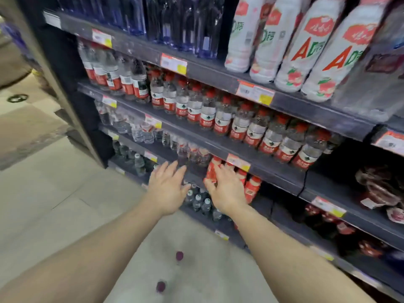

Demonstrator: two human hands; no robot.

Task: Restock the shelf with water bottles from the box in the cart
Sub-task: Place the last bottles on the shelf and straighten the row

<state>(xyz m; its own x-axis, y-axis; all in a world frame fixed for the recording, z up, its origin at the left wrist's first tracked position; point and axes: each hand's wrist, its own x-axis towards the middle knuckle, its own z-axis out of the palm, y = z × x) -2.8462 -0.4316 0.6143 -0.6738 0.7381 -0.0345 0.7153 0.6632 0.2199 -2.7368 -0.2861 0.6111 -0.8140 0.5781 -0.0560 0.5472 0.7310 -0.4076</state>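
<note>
A dark store shelf unit (251, 149) holds rows of red-capped, red-labelled water bottles (240, 125). On a lower shelf stands a pack of bottles in red wrapping (213, 171). My right hand (227, 189) lies on this red pack, fingers curled around its near side. My left hand (167, 186) hovers just to the left of it, fingers spread, holding nothing, above small clear bottles (200, 202) on the shelf below. The cart and the box are out of view.
White drink bottles with red "A" lettering (306, 44) fill the top right shelf, and dark blue bottles (175, 20) the top left. Dark red packs (376, 189) sit low on the right. Pale tiled floor (65, 204) spreads to the left, with two purple spots below my arms.
</note>
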